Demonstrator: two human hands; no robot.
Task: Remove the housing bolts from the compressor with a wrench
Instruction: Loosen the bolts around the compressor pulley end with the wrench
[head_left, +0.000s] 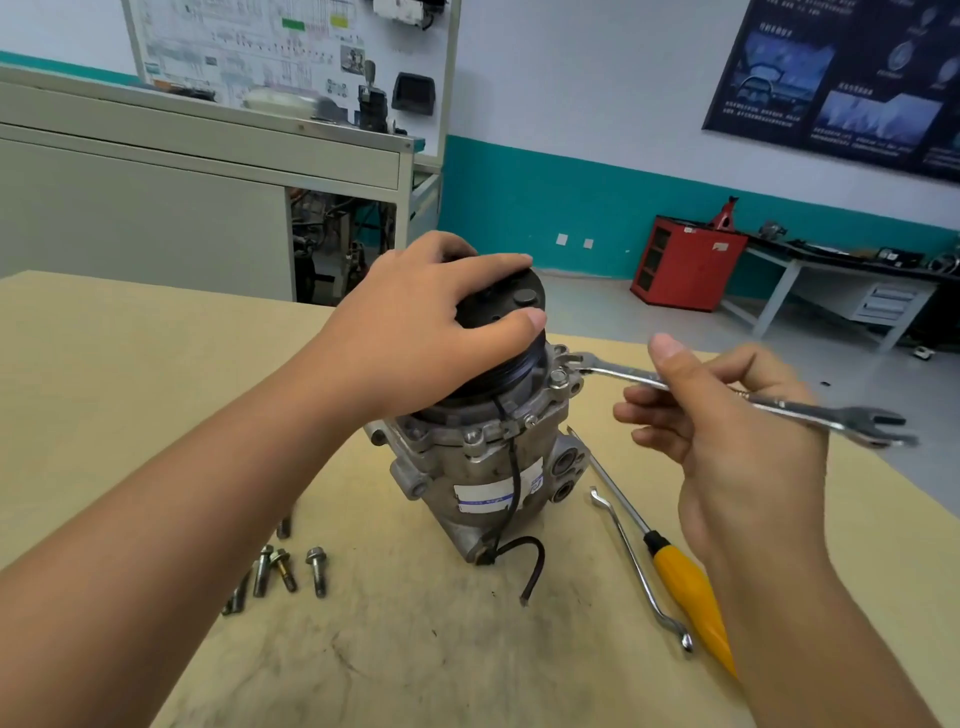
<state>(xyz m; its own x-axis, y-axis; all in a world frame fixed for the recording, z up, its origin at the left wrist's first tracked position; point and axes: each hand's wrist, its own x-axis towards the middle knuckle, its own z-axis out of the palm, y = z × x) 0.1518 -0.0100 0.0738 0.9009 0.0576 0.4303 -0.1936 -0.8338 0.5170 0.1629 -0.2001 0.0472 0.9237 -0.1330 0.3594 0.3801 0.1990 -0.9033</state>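
My left hand (415, 332) curls around the black pulley (511, 306) of the compressor (483, 467), upright mid-tabletop (130, 389). My right hand (727, 441) pinches the wrench (613, 371), its open end at a housing bolt (557, 378). The label (488, 499) is too blurred to read.

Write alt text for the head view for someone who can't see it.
A left hand grips the top of an upright compressor while the right hand holds a wrench at its upper flange. Loose bolts lie on the table.
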